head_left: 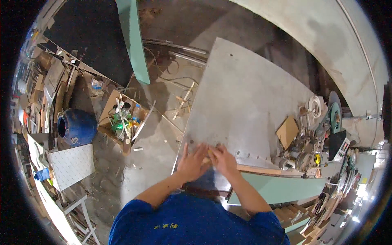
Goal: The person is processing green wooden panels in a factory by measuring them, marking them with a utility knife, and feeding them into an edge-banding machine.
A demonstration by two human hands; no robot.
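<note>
My left hand (192,165) rests palm down by the near edge of a large grey metal-topped table (249,98), its fingers stretched out and spread. Close beside it on the right, my right hand (224,162) is closed, with fingertips pinched together. A small yellowish bit shows at those fingertips, too small to name. The two hands nearly touch, and both forearms reach in from the blue shirt below. Several dark holes dot the tabletop near my right hand.
Along the table's right side stand a tan board (287,132), a white roll (315,105) and cluttered machine parts. On the left floor are a cardboard box (107,130) of bottles and scraps, and a blue barrel (80,126). A pale green panel (281,188) lies near right.
</note>
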